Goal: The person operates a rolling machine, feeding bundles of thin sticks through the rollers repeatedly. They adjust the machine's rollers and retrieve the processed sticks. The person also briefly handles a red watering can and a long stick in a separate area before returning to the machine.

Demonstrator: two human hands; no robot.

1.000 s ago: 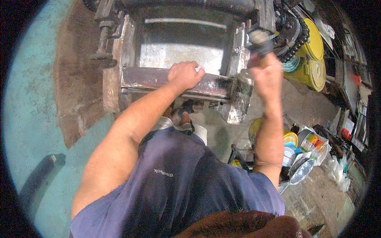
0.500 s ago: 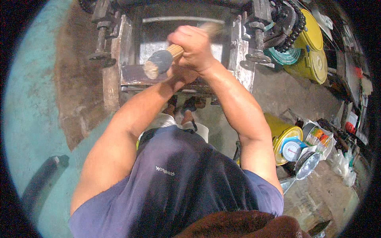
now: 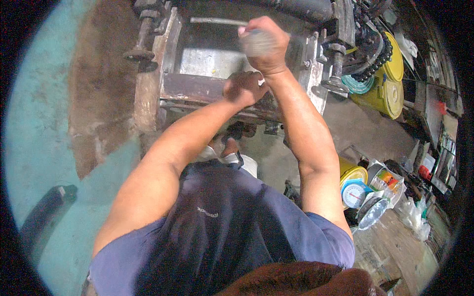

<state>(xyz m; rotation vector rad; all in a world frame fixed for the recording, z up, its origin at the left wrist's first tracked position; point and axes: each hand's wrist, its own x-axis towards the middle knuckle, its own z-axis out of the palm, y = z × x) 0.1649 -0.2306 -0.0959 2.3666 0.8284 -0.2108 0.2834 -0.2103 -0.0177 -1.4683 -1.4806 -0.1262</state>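
The blurred mallet point(image 3: 256, 43), clenched in the right hand point(image 3: 266, 49) over the far rusty steel frame point(image 3: 197, 89), hangs just above the left hand point(image 3: 244, 88) pressing flat, ungripping, on the frame's near bar, so a misjudged blow could crush those fingers.

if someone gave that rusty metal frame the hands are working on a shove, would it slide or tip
Probably neither. The metal frame looks like thick, rusted plate with bolted screws, so likely heavy and rigid. It sits broad and low on the floor, so tipping seems unlikely. The left hand rests on its front bar while the right hand grips a blurred hammer.
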